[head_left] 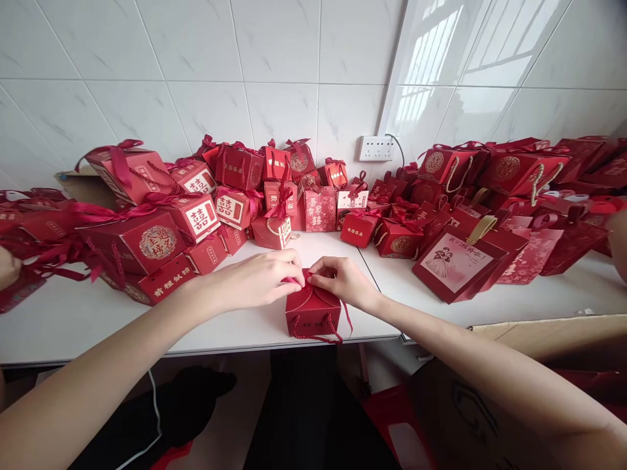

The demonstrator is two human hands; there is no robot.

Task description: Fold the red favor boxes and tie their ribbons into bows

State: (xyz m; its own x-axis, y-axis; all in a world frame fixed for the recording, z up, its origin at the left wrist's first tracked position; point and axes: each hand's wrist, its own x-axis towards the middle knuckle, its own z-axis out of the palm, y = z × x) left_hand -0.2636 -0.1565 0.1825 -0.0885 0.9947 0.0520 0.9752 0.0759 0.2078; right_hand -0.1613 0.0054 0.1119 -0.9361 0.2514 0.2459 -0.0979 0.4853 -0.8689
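Observation:
A small red gift box with dark lettering and twisted red cord handles stands at the table's front edge, straight ahead of me. On top of it, my left hand pinches a red ribbon; one end hangs down the box's right side. From the other side, my right hand is closed on the ribbon too, thumb and fingers together over the box's folded lid. The exact shape of the ribbon between the fingertips is hidden.
Finished-looking red gift boxes are piled at the left and along the tiled wall. Gift bags crowd the right. A power strip is on the wall. Below right is a cardboard box. Parts of other people's hands show at the edges.

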